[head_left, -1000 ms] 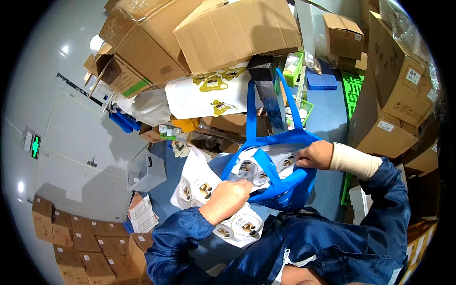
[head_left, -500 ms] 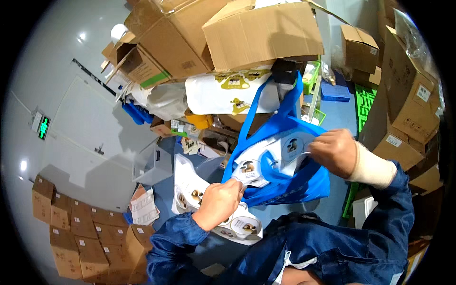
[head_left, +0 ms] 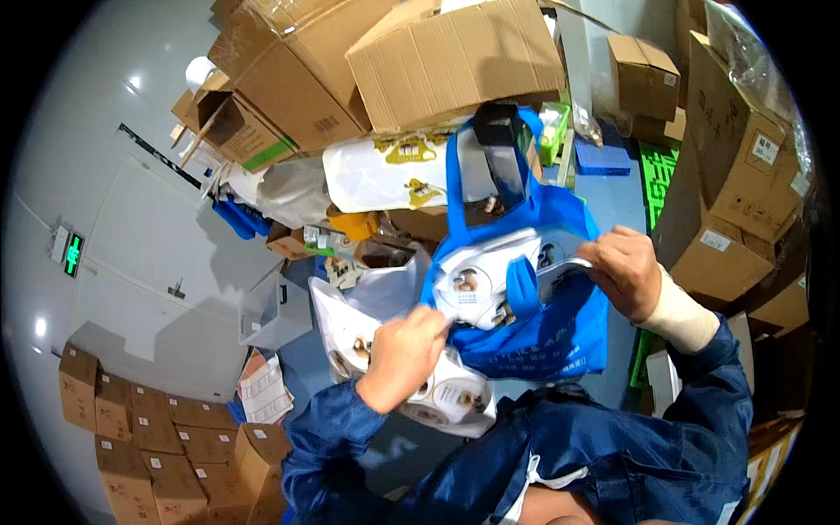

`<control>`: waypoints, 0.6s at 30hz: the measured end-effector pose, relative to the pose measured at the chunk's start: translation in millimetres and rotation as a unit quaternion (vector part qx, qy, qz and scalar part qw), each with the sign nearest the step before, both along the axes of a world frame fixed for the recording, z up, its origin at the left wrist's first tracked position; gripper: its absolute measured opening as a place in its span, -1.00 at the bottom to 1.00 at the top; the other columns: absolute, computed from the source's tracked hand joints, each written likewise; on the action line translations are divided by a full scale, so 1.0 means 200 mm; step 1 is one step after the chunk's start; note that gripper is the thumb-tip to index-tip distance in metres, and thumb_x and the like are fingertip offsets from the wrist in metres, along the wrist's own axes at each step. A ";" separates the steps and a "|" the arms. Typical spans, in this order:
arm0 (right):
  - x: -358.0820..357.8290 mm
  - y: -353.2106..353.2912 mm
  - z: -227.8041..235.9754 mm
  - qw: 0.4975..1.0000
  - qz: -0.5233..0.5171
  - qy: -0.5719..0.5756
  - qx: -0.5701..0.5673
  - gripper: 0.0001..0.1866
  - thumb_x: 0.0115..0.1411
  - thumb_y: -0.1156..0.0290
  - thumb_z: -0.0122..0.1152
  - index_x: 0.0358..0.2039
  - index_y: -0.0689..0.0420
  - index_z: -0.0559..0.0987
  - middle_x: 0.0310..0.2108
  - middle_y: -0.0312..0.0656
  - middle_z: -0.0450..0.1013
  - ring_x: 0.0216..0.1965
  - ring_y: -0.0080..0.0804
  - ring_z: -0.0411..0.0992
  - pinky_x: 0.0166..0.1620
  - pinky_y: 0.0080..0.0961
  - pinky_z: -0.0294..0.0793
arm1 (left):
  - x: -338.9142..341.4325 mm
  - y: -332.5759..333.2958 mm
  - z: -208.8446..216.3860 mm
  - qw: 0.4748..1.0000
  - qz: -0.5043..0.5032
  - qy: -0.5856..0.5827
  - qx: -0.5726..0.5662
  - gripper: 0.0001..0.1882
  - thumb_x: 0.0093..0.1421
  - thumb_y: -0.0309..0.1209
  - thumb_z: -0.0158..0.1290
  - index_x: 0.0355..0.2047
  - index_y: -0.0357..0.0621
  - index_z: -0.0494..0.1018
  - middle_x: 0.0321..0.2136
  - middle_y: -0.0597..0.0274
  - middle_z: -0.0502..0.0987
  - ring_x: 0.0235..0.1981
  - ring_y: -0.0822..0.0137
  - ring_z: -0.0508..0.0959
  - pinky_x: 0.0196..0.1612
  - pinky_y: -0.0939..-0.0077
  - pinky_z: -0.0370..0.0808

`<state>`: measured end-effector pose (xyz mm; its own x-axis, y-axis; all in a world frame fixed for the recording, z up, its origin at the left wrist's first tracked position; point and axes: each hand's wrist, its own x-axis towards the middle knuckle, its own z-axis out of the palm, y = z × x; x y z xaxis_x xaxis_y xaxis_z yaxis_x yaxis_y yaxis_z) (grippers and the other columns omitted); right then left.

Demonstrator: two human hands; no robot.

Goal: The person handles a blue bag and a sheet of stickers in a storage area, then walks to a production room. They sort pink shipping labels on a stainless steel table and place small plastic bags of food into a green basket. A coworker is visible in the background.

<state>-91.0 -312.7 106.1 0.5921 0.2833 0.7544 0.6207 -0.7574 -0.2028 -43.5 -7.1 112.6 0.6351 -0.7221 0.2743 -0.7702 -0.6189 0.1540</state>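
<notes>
A blue tote bag (head_left: pixel 534 350) hangs open in front of me, with one looped handle (head_left: pixel 457 175) upright and the other flopped over its mouth. In its mouth is a white printed plastic bag (head_left: pixel 472 284) bearing round mushroom pictures; its lower part is hidden. My left hand (head_left: pixel 404 357) is closed at the near left corner of that plastic bag. At its right edge, beside the tote's rim, my right hand (head_left: pixel 623 273) is closed too, a light band around the wrist. Another white bag (head_left: pixel 350 337) with similar round pictures lies below and behind my left hand.
Large cardboard cartons (head_left: pixel 459 66) are piled on the shelf ahead, above a white printed roll (head_left: pixel 367 175). More cartons (head_left: pixel 739 175) stack up at right, and small boxes (head_left: pixel 157 437) at lower left. A clear plastic bin (head_left: pixel 276 311) stands on the floor near a white door (head_left: pixel 144 245).
The blue tote has straightened and its printed front shows more. The loose handle has swung slightly right. Both hands keep their hold, and the right hand has shifted slightly; the whole view has tilted a little.
</notes>
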 end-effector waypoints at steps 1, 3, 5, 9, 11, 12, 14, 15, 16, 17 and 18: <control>0.02 0.02 -0.03 1.000 -0.009 -0.019 -0.005 -0.91 -0.10 0.52 0.13 -0.53 0.15 0.42 -0.68 -0.21 0.34 -0.65 -0.26 0.34 -0.60 -0.43 0.27 | 0.04 -0.02 -0.04 0.999 -0.013 -0.009 -0.034 -0.92 0.00 -0.46 0.00 -0.55 -0.15 0.33 -0.58 0.09 0.38 -0.62 0.03 0.43 -0.57 0.24 0.36; 0.06 -0.05 -0.14 0.999 -0.003 0.041 -0.021 -0.88 -0.13 0.52 0.15 -0.51 0.15 0.43 -0.67 -0.20 0.34 -0.65 -0.27 0.34 -0.59 -0.43 0.28 | 0.05 -0.01 -0.12 0.999 -0.039 0.027 -0.019 -0.91 0.01 -0.44 0.00 -0.55 -0.16 0.35 -0.60 0.06 0.38 -0.61 0.01 0.42 -0.56 0.26 0.35; 0.00 -0.01 -0.05 0.998 0.003 0.031 -0.054 -0.83 -0.17 0.56 0.17 -0.47 0.15 0.44 -0.67 -0.20 0.34 -0.65 -0.29 0.35 -0.56 -0.44 0.30 | -0.03 0.00 -0.05 0.998 -0.055 0.026 0.032 -0.91 -0.02 -0.44 0.02 -0.53 -0.16 0.35 -0.59 0.05 0.37 -0.60 0.00 0.42 -0.56 0.25 0.35; 0.10 -0.03 -0.03 0.998 -0.009 0.042 -0.050 -0.84 -0.12 0.56 0.14 -0.46 0.14 0.42 -0.65 -0.22 0.36 -0.63 -0.30 0.35 -0.49 -0.49 0.32 | 0.10 -0.08 -0.03 1.000 -0.010 -0.005 0.009 -0.93 0.00 -0.45 0.02 -0.52 -0.16 0.36 -0.61 0.05 0.37 -0.59 0.04 0.43 -0.57 0.25 0.35; 0.10 -0.05 0.03 0.997 0.032 0.031 -0.069 -0.88 -0.11 0.56 0.13 -0.49 0.14 0.42 -0.67 -0.23 0.36 -0.66 -0.30 0.33 -0.51 -0.49 0.31 | 0.05 -0.01 0.01 0.997 -0.020 -0.006 0.071 -0.93 0.01 -0.45 0.01 -0.53 -0.16 0.37 -0.60 0.06 0.39 -0.59 0.04 0.43 -0.56 0.25 0.35; 0.09 -0.03 0.06 0.999 0.026 -0.016 -0.035 -0.87 -0.13 0.57 0.14 -0.50 0.15 0.43 -0.69 -0.24 0.35 -0.66 -0.30 0.33 -0.52 -0.47 0.29 | 0.03 -0.03 0.08 0.998 -0.023 0.008 0.055 -0.93 0.02 -0.45 0.01 -0.53 -0.16 0.39 -0.61 0.08 0.39 -0.58 0.04 0.43 -0.56 0.26 0.36; 0.06 -0.03 0.10 0.999 -0.014 -0.029 -0.021 -0.86 -0.12 0.58 0.14 -0.48 0.17 0.44 -0.68 -0.20 0.35 -0.64 -0.30 0.36 -0.52 -0.46 0.29 | 0.02 -0.04 0.09 1.000 -0.011 -0.013 -0.009 -0.95 0.02 -0.46 0.01 -0.50 -0.16 0.41 -0.58 0.08 0.40 -0.58 0.04 0.43 -0.55 0.27 0.36; 0.09 -0.01 0.08 0.999 0.006 -0.034 0.009 -0.86 -0.12 0.59 0.14 -0.47 0.18 0.44 -0.68 -0.18 0.35 -0.63 -0.29 0.37 -0.52 -0.45 0.29 | 0.02 -0.05 0.05 0.999 0.005 -0.036 -0.030 -0.95 0.01 -0.47 0.00 -0.48 -0.15 0.42 -0.57 0.08 0.40 -0.58 0.04 0.43 -0.55 0.27 0.36; 0.14 -0.01 -0.01 1.000 0.011 0.000 0.002 -0.85 -0.12 0.59 0.15 -0.46 0.18 0.45 -0.65 -0.15 0.37 -0.62 -0.25 0.37 -0.52 -0.42 0.30 | 0.06 -0.08 -0.02 1.000 -0.003 0.006 -0.003 -0.95 0.02 -0.48 -0.01 -0.48 -0.16 0.42 -0.54 0.08 0.41 -0.58 0.04 0.43 -0.55 0.28 0.37; 0.18 -0.04 -0.08 0.999 0.024 0.017 0.014 -0.84 -0.12 0.60 0.15 -0.45 0.18 0.46 -0.61 -0.14 0.40 -0.61 -0.23 0.38 -0.52 -0.40 0.30 | 0.08 -0.05 -0.05 0.999 -0.017 -0.002 0.038 -0.93 -0.02 -0.48 0.02 -0.49 -0.16 0.36 -0.59 0.12 0.36 -0.61 0.07 0.43 -0.53 0.27 0.37; 0.17 -0.05 -0.05 0.999 0.030 -0.002 0.016 -0.83 -0.12 0.60 0.16 -0.44 0.18 0.46 -0.60 -0.14 0.41 -0.61 -0.21 0.38 -0.52 -0.39 0.30 | 0.09 -0.03 -0.03 1.000 -0.015 -0.007 0.009 -0.93 -0.03 -0.50 0.03 -0.49 -0.15 0.39 -0.58 0.13 0.37 -0.62 0.07 0.42 -0.55 0.29 0.36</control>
<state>-56.6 -322.7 95.3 0.5721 0.2938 0.7657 0.6656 -0.7118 -0.2242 -26.3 -13.2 105.9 0.6092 -0.7461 0.2688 -0.7906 -0.5980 0.1319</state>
